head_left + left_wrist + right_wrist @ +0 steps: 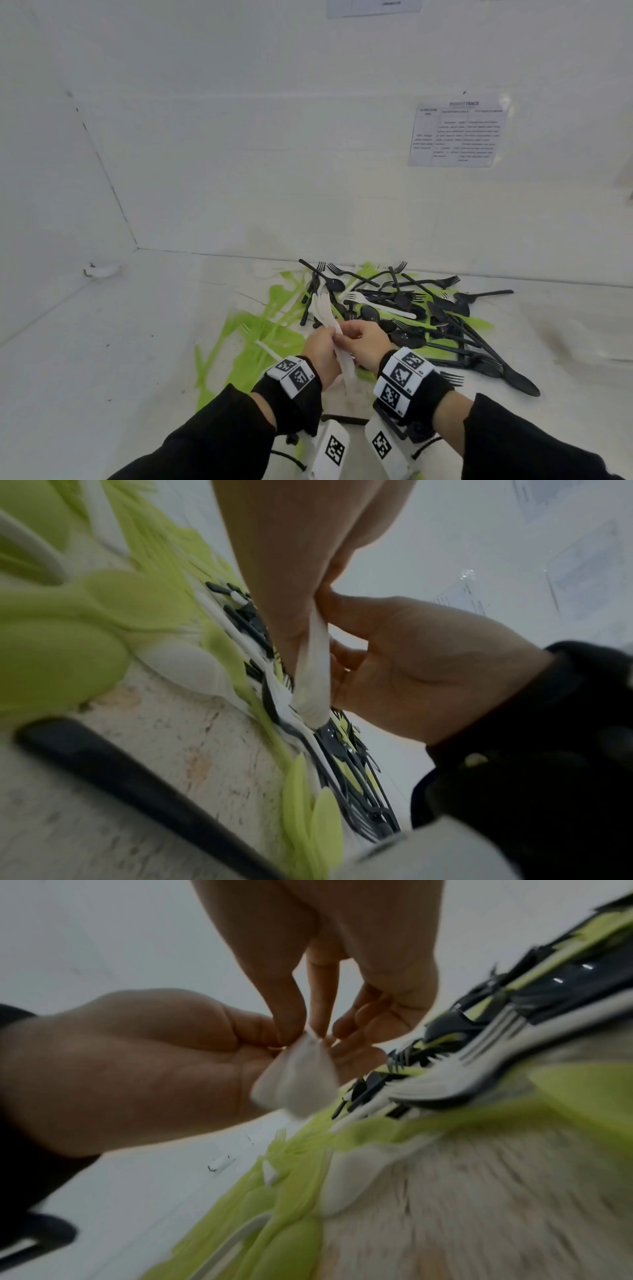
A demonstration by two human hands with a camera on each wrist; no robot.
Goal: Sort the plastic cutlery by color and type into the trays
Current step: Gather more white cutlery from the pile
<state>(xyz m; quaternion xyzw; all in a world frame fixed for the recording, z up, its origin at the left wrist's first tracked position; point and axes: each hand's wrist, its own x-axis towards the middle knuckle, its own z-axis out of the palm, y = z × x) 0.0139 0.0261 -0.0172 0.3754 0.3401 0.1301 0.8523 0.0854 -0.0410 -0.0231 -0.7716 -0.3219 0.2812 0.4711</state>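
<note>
both hands [337, 346] pinching a white cutlery bundle [325, 308], long axis pointing away toward the pile [404, 308].

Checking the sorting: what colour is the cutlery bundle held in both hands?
White. The cutlery bundle shows best in the head view.

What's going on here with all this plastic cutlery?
A person is sorting it. Both hands hold one bundle of white cutlery: the left hand grips it and the right hand pinches it. A mixed pile of black cutlery and green cutlery lies beyond. No trays are in view.
</note>
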